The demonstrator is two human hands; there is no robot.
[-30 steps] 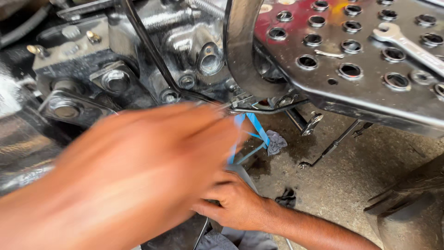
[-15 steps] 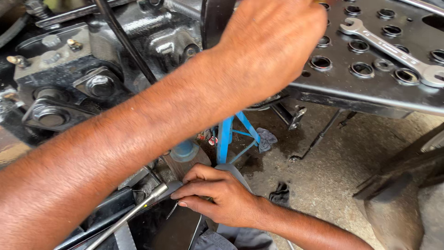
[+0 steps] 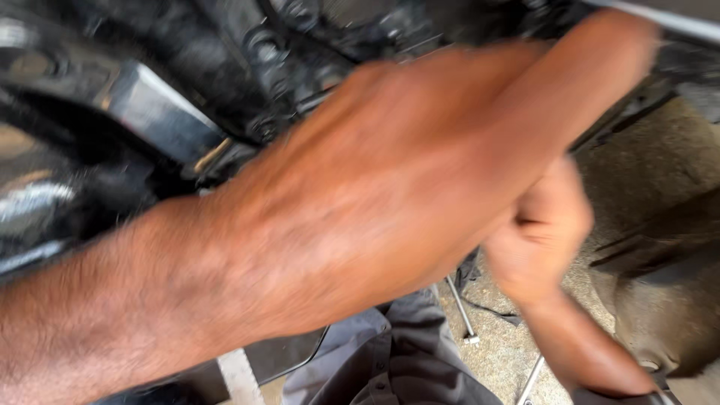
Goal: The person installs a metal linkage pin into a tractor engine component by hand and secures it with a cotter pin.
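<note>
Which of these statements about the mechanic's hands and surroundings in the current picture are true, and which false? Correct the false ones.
1. The left hand fills most of the view, blurred. True.
2. The right hand holds a blue tool. False: blur hides whether it holds anything; no blue tool shows.
3. A thin metal rod lies on the ground. True.
4. The dark engine sits at the lower right. False: it is along the top and left.

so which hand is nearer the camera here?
The left hand: it fills most of the frame, reaching from the lower left across the dark engine parts. The right hand looks smaller and lies partly behind it.
</note>
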